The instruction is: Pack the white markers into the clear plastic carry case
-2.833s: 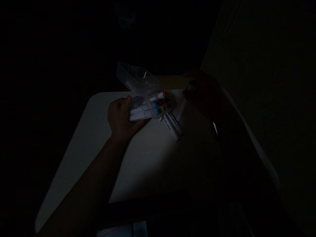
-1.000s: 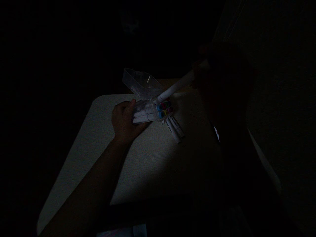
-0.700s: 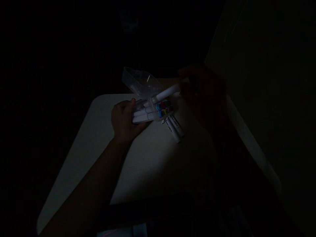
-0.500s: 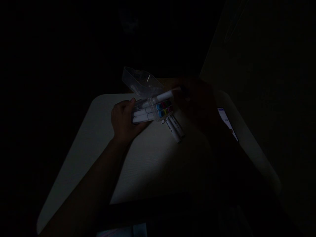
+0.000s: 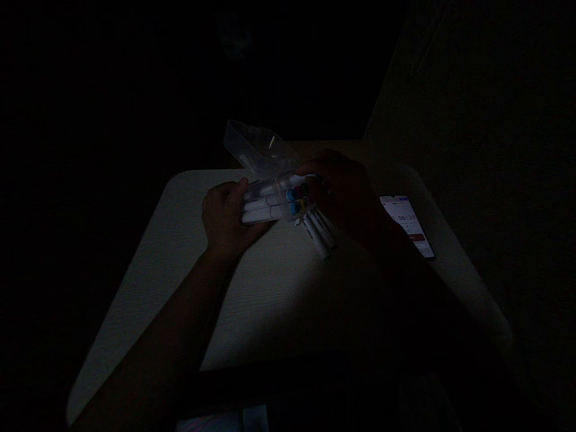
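My left hand is wrapped round a clear plastic marker case, tilted with its open end to the right. Inside lie several white markers with coloured ends, blue, pink and yellow among them. The case's clear lid hangs open at the back. At the open end, my right hand grips a white marker that lies largely within the case's upper part. Two loose white markers rest on the table beneath the case's right end. Deep shadow hides part of my right fingers.
A phone with a lit timer screen lies to the right, partly covered by my right forearm. The pale table has rounded corners. Something colourful shows at the bottom edge. The surroundings are very dark.
My right hand has moved left toward the case, and the marker in it has slid further in. More of the phone screen shows. My left hand and the case have stayed nearly still.
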A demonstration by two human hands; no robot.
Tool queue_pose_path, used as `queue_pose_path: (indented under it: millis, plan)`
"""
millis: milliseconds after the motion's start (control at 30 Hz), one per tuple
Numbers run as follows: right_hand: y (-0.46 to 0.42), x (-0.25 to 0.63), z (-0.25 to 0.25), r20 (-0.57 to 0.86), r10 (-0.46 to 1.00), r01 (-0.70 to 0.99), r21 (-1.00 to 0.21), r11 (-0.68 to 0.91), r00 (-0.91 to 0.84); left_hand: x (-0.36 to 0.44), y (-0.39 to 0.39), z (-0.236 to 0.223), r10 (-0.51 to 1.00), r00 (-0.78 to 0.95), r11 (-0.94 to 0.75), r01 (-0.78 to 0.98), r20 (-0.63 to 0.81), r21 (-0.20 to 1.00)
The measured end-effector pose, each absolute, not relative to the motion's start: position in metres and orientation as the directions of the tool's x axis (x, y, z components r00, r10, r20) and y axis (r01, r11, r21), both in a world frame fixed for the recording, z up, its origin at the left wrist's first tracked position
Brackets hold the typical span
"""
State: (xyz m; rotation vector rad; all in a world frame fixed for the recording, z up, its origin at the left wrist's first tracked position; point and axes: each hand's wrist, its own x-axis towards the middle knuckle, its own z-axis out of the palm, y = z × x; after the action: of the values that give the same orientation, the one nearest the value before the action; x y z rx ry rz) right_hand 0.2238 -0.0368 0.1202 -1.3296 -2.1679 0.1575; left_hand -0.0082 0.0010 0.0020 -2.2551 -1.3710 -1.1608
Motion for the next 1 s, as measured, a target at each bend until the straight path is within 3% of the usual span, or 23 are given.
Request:
queue_pose_path:
  millis: [467, 633, 1000]
  plan:
    - [-0.0366, 0.2240, 0.1183, 0.416, 0.832, 0.781, -0.349, 0.518, -0.367, -0.0091, 0.0029, -0.0008, 0.637, 0.222, -0.523, 0.828, 0.738, 0.202]
    - [-0.0386, 0.2235, 0.1209, 0.407, 0.858, 0.816, -0.347, 0.461, -0.312, -0.0092, 0.0028, -0.0007, 0.627, 0.230, -0.527, 0.829, 0.744, 0.187]
    - [-0.0378, 0.2270, 0.1205, 0.421, 0.862, 0.789, -0.410, 0.458, -0.282, -0.0082, 0.0026, -0.0004, 0.629, 0.219, -0.522, 0.830, 0.746, 0.196]
